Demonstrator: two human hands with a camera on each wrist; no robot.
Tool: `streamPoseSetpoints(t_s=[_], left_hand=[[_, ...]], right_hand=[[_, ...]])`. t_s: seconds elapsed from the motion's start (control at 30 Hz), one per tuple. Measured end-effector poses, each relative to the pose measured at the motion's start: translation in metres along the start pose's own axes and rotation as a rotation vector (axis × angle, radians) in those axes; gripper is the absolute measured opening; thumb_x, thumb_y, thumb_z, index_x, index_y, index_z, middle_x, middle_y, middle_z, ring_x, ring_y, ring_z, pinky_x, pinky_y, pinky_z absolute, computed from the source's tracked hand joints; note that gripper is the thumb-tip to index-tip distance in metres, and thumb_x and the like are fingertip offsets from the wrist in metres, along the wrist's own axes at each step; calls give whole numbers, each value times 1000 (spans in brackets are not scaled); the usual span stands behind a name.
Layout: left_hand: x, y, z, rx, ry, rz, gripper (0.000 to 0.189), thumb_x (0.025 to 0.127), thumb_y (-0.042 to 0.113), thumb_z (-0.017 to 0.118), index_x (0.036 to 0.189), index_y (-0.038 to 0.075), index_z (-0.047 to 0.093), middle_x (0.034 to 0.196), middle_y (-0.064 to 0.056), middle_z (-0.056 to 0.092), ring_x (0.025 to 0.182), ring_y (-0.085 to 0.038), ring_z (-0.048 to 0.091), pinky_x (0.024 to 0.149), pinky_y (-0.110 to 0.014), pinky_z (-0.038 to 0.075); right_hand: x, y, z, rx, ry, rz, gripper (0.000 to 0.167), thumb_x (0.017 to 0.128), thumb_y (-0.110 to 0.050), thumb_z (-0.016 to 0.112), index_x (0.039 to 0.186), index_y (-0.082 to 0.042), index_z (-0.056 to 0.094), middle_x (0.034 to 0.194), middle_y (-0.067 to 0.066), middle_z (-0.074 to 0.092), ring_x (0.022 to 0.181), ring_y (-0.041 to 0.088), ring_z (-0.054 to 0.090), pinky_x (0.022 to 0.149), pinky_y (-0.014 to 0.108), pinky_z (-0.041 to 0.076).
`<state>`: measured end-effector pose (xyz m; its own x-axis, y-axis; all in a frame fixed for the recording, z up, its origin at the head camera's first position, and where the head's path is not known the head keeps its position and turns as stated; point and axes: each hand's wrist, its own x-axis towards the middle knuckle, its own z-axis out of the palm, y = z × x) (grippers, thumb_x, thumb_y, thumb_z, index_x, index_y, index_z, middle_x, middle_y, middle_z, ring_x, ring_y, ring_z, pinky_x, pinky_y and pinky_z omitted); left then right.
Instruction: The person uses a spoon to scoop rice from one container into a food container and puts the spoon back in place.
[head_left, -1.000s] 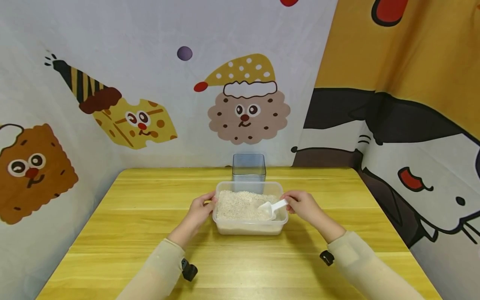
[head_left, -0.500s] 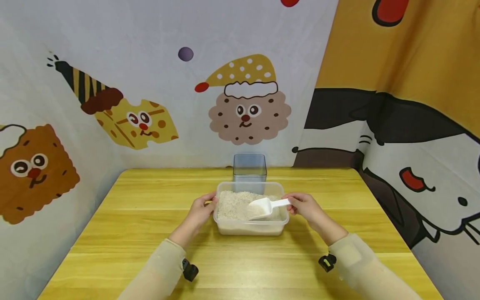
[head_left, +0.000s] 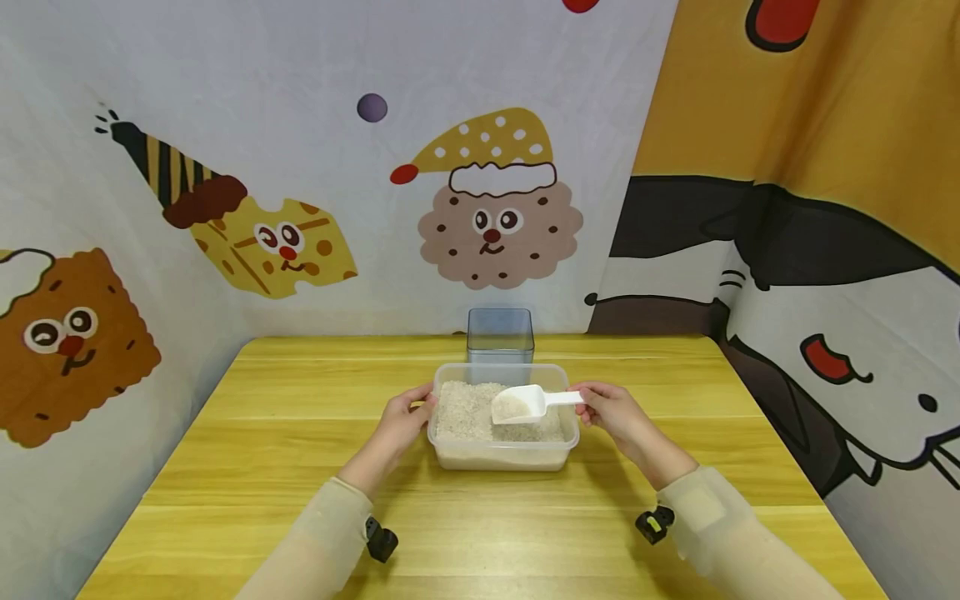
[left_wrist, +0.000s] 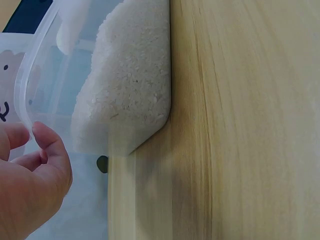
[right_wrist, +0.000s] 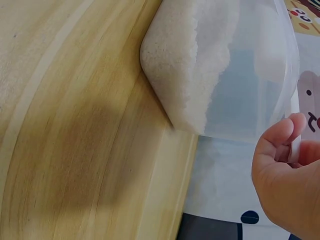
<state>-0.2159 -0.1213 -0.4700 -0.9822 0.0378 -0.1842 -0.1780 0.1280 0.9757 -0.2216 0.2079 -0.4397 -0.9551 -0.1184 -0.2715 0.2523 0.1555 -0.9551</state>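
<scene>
Tub: clear plastic tub (head_left: 504,447), upright at the middle of the table (head_left: 300,475), partly filled with white rice (head_left: 465,412). Rice surface uneven, showing as a slope through the tub walls in both wrist views.

Scoop: white scoop (head_left: 534,402), inside the tub's outline, over the rice. Bowl faces up and carries a load of rice; handle runs toward the right hand, past the tub's right rim. Both wrist views show, through the walls, a gap between scoop and rice.

Right hand (head_left: 611,414): grip closed on the scoop handle, pinched between thumb and curled fingers, just beside the tub's right side.

Left hand (head_left: 401,419): grip nearly closed, thumb and forefinger pinching the tub's rim on the left side.

Behind the tub: blue-tinted translucent container (head_left: 500,327), upright, near the table's far edge, partly seen through the tub's back wall. Cannot tell whether the two touch.

Arms: light beige sleeves (head_left: 318,529), a black device (head_left: 382,542) at each cuff. Beyond the table: cartoon-printed cloth backdrop (head_left: 292,58).
</scene>
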Motion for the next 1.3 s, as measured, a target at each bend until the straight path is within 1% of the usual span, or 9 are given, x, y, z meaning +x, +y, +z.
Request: streamPoseSetpoints(t_s=[0.17, 0.33, 0.43, 0.63, 0.93, 1.07, 1.3], left_hand=[[0, 0, 1, -1, -3, 12, 42, 99, 12, 50, 139, 2, 46, 122, -15, 49, 101, -22, 55, 78, -26, 49], [1, -1, 1, -2, -8, 2, 42, 99, 14, 50, 139, 2, 45, 124, -15, 48, 105, -23, 54, 81, -27, 49], [1, -1, 1, -6, -6, -5, 42, 99, 14, 50, 139, 3, 46, 124, -15, 49, 104, -23, 54, 79, -26, 49], [3, 0, 0, -12, 1, 6, 41, 98, 12, 50, 138, 3, 47, 122, -15, 49, 98, -21, 55, 75, -23, 48], [1, 1, -1, -11, -5, 2, 42, 98, 14, 51, 139, 4, 47, 120, -13, 49, 95, -19, 54, 75, -24, 48], [1, 0, -1, -13, -8, 8, 42, 98, 13, 51, 139, 3, 46, 121, -14, 49, 99, -21, 55, 76, -25, 48], [1, -1, -2, -11, -16, -15, 42, 99, 15, 49, 140, 6, 46, 125, -12, 49, 105, -23, 54, 81, -26, 49]], right_hand=[[0, 1, -2, 30, 0, 1, 32, 103, -11, 37, 122, 11, 51, 74, -1, 56, 65, 7, 50, 63, 21, 46], [1, 1, -4, 50, -1, -6, 32, 103, -11, 37, 122, 11, 50, 74, -2, 56, 65, 7, 50, 63, 20, 46], [1, -1, -4, 50, -1, -10, 33, 103, -11, 36, 124, 11, 49, 75, -2, 56, 65, 7, 50, 63, 20, 47], [2, -6, -4, 59, 9, -11, 36, 103, -14, 36, 126, 11, 48, 76, -2, 56, 66, 6, 50, 63, 20, 46], [1, -9, -4, 97, 16, -16, 35, 103, -14, 36, 125, 12, 48, 75, -2, 56, 65, 7, 50, 62, 19, 46], [1, -9, -4, 104, 23, -14, 34, 103, -14, 36, 124, 10, 49, 76, -2, 56, 66, 7, 49, 62, 18, 45], [2, -13, -4, 114, 34, -19, 34, 104, -16, 36, 123, 8, 50, 76, -3, 56, 67, 7, 50, 64, 19, 45]])
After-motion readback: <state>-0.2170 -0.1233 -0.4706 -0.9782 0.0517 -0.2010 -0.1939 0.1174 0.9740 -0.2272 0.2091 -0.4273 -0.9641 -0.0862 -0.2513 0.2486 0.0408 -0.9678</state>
